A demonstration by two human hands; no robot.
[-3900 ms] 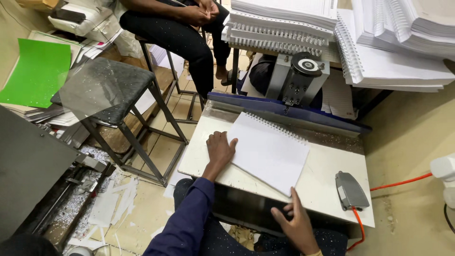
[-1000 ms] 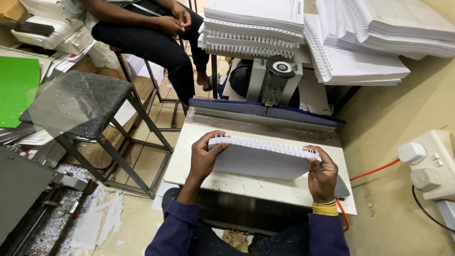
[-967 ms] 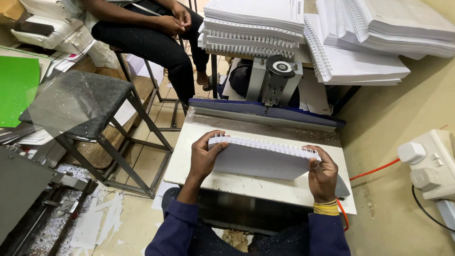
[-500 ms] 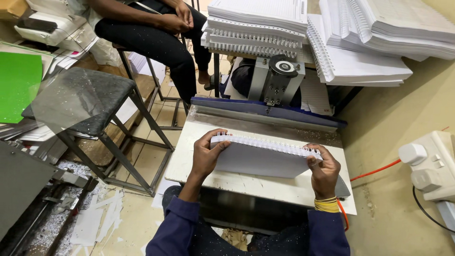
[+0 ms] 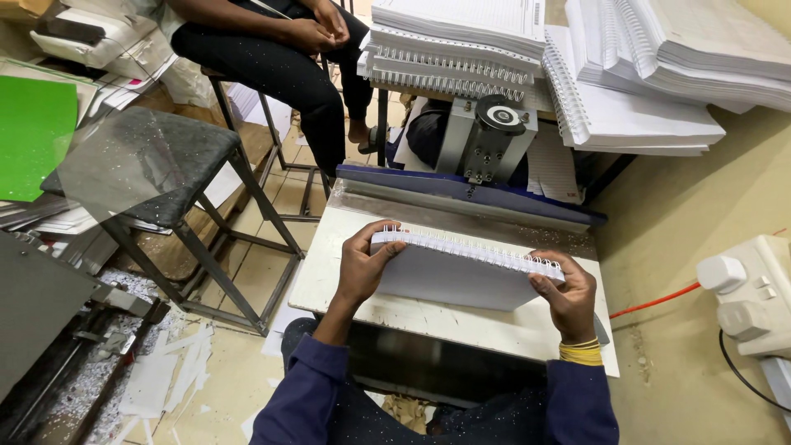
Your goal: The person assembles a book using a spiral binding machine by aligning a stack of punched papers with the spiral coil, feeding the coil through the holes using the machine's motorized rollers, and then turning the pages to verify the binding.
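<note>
Wire-bound booklet lifted off the table
Both hands, left hand (image 5: 362, 268) and right hand (image 5: 564, 292), now grasp the booklet (image 5: 461, 276) by its ends, spine raised toward the binding machine (image 5: 486, 140).

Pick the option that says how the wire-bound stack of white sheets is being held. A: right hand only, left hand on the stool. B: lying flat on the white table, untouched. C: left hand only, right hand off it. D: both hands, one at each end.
D: the left hand grips one end of the wire-bound stack and the right hand grips the other, with the stack raised above the white table.
</note>
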